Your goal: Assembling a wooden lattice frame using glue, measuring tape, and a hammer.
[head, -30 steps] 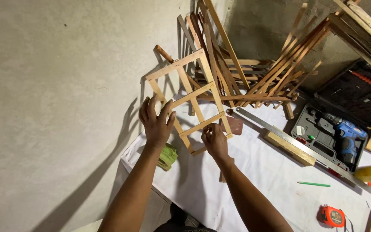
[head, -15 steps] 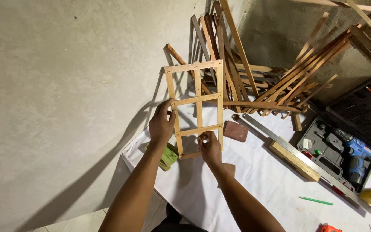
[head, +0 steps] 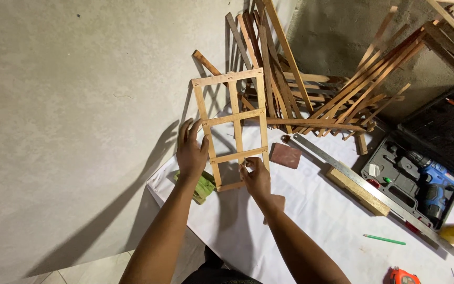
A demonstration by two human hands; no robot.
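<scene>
White sheeting covers the desk (head: 311, 221); on it stands an assembled wooden lattice frame (head: 235, 129). Left hand (head: 191, 152) clamps its left rail, right hand (head: 257, 176) pinches its lower crossbar. A sandpaper block (head: 285, 155) lies right of the frame.

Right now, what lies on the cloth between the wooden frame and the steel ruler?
A reddish-brown sanding block, right of the frame and short of the ruler, in the head view.
</scene>
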